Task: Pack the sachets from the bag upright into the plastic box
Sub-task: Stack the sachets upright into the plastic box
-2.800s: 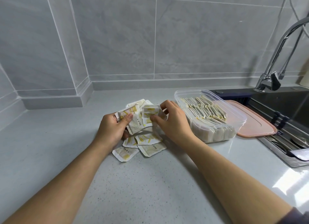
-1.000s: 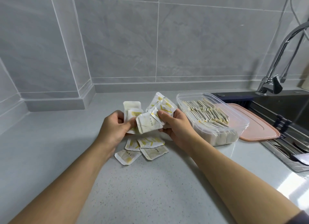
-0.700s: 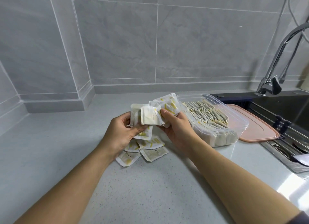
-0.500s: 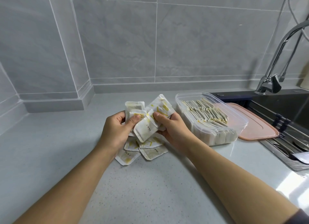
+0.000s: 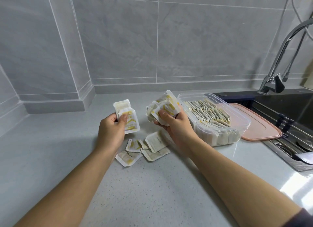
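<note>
My left hand (image 5: 111, 130) holds a couple of white sachets with yellow print (image 5: 127, 117) upright above the counter. My right hand (image 5: 176, 125) grips a thicker bunch of sachets (image 5: 163, 106) just left of the clear plastic box (image 5: 243, 125). The box is packed with rows of upright sachets (image 5: 208, 113). Several loose sachets (image 5: 149, 148) lie flat on the counter between my wrists. No bag is in view.
A pink lid (image 5: 260, 127) lies right of the box, beside the dark sink (image 5: 291, 108). A chrome tap (image 5: 277, 71) rises at the far right. Grey tiled wall (image 5: 152, 40) runs behind the light speckled counter (image 5: 144, 193).
My hands have drawn apart: the left now holds its own sachets to the left, the right carries its bunch nearer the box. One sachet dropped onto the loose pile.
</note>
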Action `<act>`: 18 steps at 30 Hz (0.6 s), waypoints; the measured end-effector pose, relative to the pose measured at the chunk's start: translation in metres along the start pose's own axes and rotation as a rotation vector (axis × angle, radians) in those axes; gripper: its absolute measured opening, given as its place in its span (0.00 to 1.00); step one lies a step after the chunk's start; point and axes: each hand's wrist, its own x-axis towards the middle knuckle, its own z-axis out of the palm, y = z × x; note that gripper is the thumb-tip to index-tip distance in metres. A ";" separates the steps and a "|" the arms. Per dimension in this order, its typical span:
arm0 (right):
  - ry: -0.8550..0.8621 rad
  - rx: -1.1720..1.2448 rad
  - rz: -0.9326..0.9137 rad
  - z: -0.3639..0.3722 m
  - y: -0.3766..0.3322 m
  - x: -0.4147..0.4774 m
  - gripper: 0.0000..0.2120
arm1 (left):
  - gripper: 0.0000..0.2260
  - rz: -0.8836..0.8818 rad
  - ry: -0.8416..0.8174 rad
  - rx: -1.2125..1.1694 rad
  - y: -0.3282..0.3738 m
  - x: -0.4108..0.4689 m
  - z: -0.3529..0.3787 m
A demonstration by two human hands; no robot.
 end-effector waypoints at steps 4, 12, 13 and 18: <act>-0.034 0.027 0.012 -0.002 -0.003 -0.001 0.15 | 0.08 -0.034 -0.033 -0.039 0.001 0.000 -0.001; -0.128 -0.111 0.115 0.001 -0.002 -0.006 0.09 | 0.10 -0.056 -0.106 -0.099 0.012 -0.007 -0.001; -0.140 -0.130 0.112 0.002 -0.002 -0.007 0.10 | 0.10 -0.063 -0.120 -0.121 0.013 -0.007 -0.002; -0.130 -0.173 0.065 0.002 -0.002 -0.009 0.11 | 0.13 -0.076 -0.257 -0.143 0.015 -0.010 -0.003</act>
